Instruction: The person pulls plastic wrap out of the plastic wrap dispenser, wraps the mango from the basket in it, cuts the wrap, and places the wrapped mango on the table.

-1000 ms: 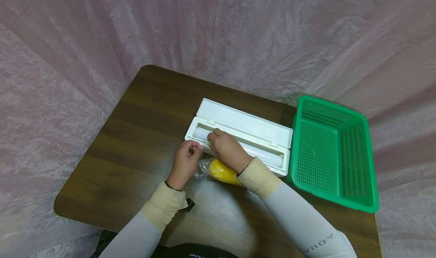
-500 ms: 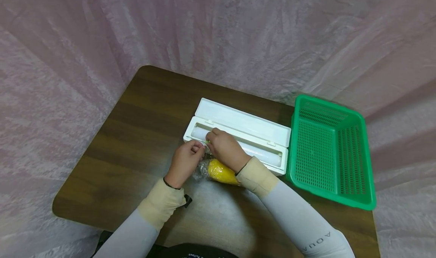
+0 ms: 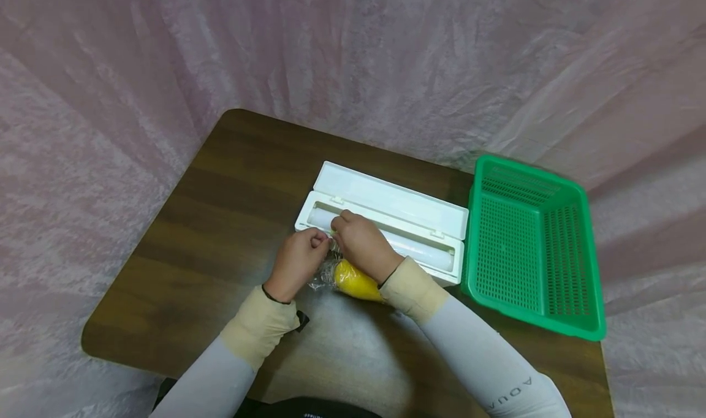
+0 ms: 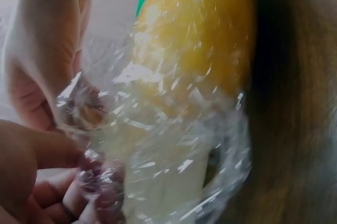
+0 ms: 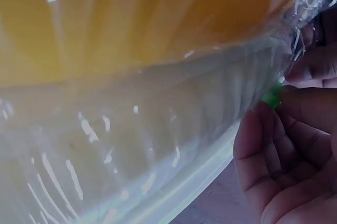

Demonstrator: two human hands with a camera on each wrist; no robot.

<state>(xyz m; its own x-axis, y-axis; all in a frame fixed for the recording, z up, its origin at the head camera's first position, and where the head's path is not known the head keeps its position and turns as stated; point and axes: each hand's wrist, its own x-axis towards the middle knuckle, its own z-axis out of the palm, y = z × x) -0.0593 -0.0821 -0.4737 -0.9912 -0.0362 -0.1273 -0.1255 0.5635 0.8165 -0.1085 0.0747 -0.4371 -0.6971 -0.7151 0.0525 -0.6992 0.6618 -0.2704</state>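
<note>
A yellow rounded thing [image 3: 355,280], bundled in clear cling film [image 4: 184,166], lies in front of a white cling film dispenser [image 3: 394,198] whose lid is up. Inside the dispenser sits a pale roll [image 3: 419,247]. My left hand [image 3: 298,260] pinches gathered film at the left end of the yellow thing. Close beside it, my right hand [image 3: 365,246] reaches over the dispenser's front edge and pinches a small green piece [image 5: 272,97] between thumb and finger. Film glints right at the fingertips of both hands in the left wrist view.
A green plastic basket [image 3: 535,326] stands at the right, directly beside the dispenser. The brown wooden table [image 3: 182,271] extends to the left, with pale curtains [image 3: 353,68] hanging behind its far edge.
My left fingertips have come slightly nearer to my right fingertips, still pinching film. The right hand stays nearly in place on the green piece. The whole head view has shifted a little.
</note>
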